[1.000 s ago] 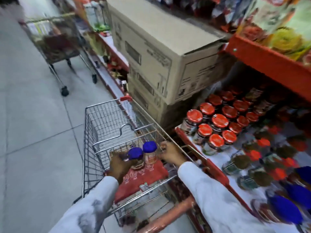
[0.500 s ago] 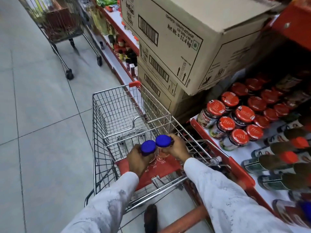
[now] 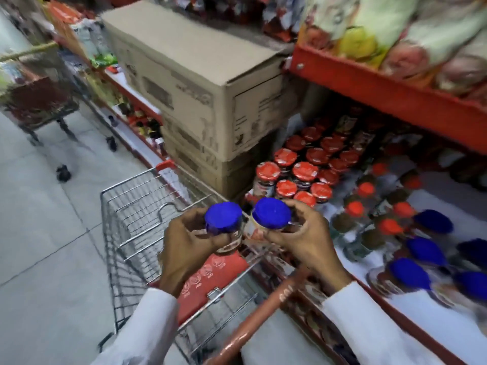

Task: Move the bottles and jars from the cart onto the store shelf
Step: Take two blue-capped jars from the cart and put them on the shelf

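My left hand (image 3: 188, 245) grips a blue-lidded jar (image 3: 224, 219), held up above the wire cart (image 3: 131, 214). Beside it, my right hand (image 3: 307, 239) grips a second blue-lidded jar (image 3: 271, 213). The two jars almost touch, above the cart's red child seat (image 3: 210, 277) and near the cart's right side. To the right lies the white store shelf (image 3: 448, 196), which carries red-lidded jars (image 3: 304, 171), orange-capped bottles (image 3: 366, 189) and more blue-lidded jars (image 3: 409, 272). The cart basket looks empty where I can see it.
Stacked cardboard boxes (image 3: 195, 90) stand on the floor just beyond the cart, against the shelving. A red upper shelf (image 3: 382, 88) with bagged goods overhangs the jars. A second cart (image 3: 39, 101) stands far left in the aisle. The grey tiled floor (image 3: 39, 219) lies to the left.
Both hands have lifted the two blue-lidded jars up out of the cart's seat area and carried them slightly right, closer to the shelf. The view has swung toward the shelf.
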Demonstrator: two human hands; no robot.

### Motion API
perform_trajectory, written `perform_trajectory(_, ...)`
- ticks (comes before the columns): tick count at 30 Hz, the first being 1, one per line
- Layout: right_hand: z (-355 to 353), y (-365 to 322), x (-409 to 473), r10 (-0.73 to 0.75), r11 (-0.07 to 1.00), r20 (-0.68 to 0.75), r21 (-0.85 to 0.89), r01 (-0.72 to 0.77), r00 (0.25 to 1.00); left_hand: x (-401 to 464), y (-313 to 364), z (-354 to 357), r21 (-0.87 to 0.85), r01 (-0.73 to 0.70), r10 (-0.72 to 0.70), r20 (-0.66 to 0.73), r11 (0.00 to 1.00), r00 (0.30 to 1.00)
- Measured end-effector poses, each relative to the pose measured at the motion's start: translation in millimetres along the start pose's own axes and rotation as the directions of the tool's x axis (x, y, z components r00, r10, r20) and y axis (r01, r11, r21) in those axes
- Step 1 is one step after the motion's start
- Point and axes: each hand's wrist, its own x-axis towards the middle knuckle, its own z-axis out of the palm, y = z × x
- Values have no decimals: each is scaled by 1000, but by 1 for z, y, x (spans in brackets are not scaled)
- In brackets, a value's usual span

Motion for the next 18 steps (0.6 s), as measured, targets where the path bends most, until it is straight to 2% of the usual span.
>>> perform_trajectory(4,-72,-11,-44,-11,1000,-155,4,12,988,-33,49,60,-65,-105,116,189,992,975)
perform_trajectory(8,-145,-9,-97,2,1000,-332,-19,-9,943,-62,70,129,-61,-152,164,349,986,922)
perform_trajectory(14,-246,29,-175,75,986,-562,-79,-144,824,-112,84,237,29,-255,204,513,967,834)
perform_trajectory(18,-287,59,-213,111,972,-706,-71,-226,700,-151,85,304,49,-257,173,616,965,768)
